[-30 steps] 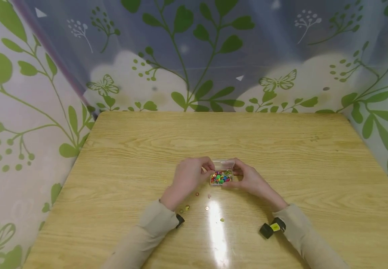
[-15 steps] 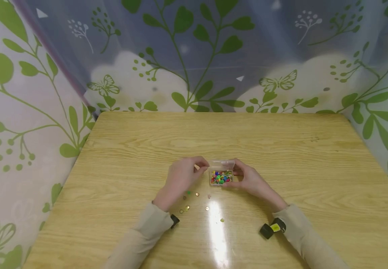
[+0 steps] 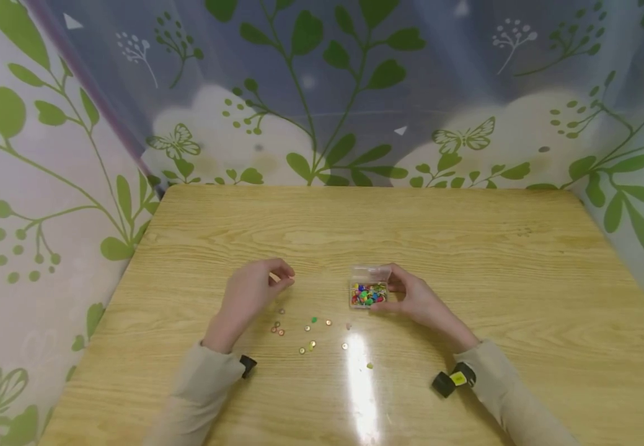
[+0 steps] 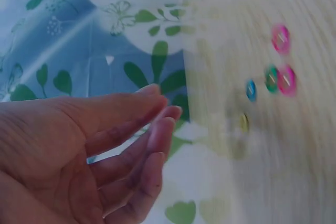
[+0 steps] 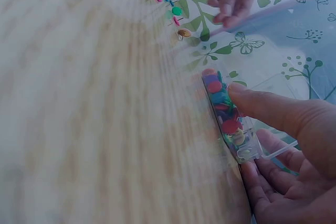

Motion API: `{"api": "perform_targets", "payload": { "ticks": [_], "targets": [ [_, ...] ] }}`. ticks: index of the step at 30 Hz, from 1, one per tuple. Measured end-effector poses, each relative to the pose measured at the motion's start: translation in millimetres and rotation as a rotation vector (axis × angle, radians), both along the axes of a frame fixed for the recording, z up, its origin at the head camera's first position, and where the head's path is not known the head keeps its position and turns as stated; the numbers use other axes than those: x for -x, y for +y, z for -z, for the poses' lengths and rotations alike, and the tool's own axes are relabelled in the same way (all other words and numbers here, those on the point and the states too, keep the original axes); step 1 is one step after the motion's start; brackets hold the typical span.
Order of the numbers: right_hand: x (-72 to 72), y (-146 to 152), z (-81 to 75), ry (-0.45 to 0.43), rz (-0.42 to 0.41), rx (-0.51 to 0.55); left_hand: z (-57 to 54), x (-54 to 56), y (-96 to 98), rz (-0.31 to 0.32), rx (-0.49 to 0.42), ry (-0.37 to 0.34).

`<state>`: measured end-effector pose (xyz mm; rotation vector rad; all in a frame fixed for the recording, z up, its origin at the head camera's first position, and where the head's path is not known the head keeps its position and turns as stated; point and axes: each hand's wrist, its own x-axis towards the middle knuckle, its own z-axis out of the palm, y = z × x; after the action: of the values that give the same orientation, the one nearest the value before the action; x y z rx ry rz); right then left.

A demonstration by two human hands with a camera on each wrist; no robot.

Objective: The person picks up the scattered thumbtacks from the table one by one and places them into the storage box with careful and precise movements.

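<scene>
Well, the right grip (image 3: 418,298) pinched the clear tack box (image 3: 367,271) on the desk (image 3: 478,241) by its right end, apt for likely light, slick, brittle plastic, while the left grip (image 3: 251,291) curled loosely, apparently empty.

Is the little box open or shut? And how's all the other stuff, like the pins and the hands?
Clear box: open
Lid: raised
Tacks in the box: heaped together, mixed colours
Loose tacks: scattered on the table
Left hand: fingers bent, no tack seen in it
Right hand: holds the clear box
</scene>
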<state>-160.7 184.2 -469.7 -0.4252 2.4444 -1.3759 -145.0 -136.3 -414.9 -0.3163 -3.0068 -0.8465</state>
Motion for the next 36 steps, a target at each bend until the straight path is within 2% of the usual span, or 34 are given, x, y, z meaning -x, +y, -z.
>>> {"api": "perform_targets", "payload": {
  "ticks": [8, 11, 17, 25, 30, 36],
  "targets": [
    [-0.9, 0.7, 1.0, -0.012, 0.007, 0.004, 10.5, -4.3, -17.2, -0.002, 0.105, -0.127],
    [-1.1, 0.9, 1.4, -0.01, 0.006, 0.0, 14.0, -4.5, -19.3, -0.004, 0.129, -0.15],
    [-1.2, 0.7, 1.6, -0.007, -0.003, 0.008, 17.0, -4.6, -20.8, 0.001, 0.124, -0.129],
    [-0.9, -0.4, 1.0, 0.0, -0.008, 0.013, 16.3, -0.9, -16.2, -0.039, 0.092, -0.079],
    [-0.1, 0.6, 2.1, -0.002, 0.0, 0.004, 14.7, 1.0, -4.8, -0.015, 0.054, -0.055],
    [0.2, 0.5, 0.9, -0.01, 0.007, -0.003, 13.5, 3.1, 16.3, 0.045, 0.031, -0.029]
  ]
}}
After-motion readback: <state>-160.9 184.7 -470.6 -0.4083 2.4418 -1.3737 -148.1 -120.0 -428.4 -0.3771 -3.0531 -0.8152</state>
